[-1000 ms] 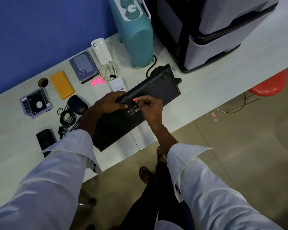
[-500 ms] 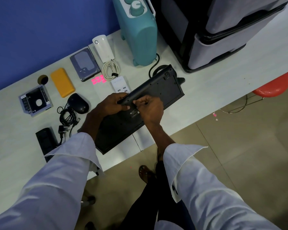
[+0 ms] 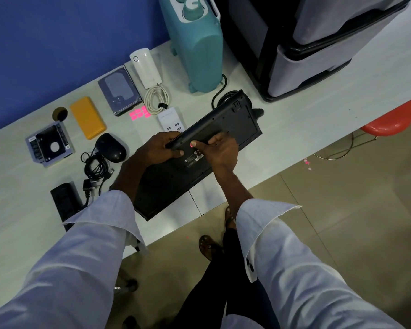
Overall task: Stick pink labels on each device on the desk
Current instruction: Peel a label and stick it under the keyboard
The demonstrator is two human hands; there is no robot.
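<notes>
Left grip (image 3: 157, 148) is curled round the far long edge of the black keyboard (image 3: 223, 122), which lies upside down and a bit tipped up on the desk (image 3: 294, 119). Right grip (image 3: 220, 150) has its fingers bent and bunched, and its thumb tip pushes a small pink label (image 3: 190, 145) onto the keyboard's back. I think the keyboard is stiff, hard plastic, long and not heavy, so holding one long edge keeps it from wobbling. The label looks thin, soft and sticky, so it could fold or stick to a finger. It should be rubbed flat on a smooth spot. More pink labels (image 3: 139, 113) wait farther back on the desk, near the grey hard drive (image 3: 120, 91).
</notes>
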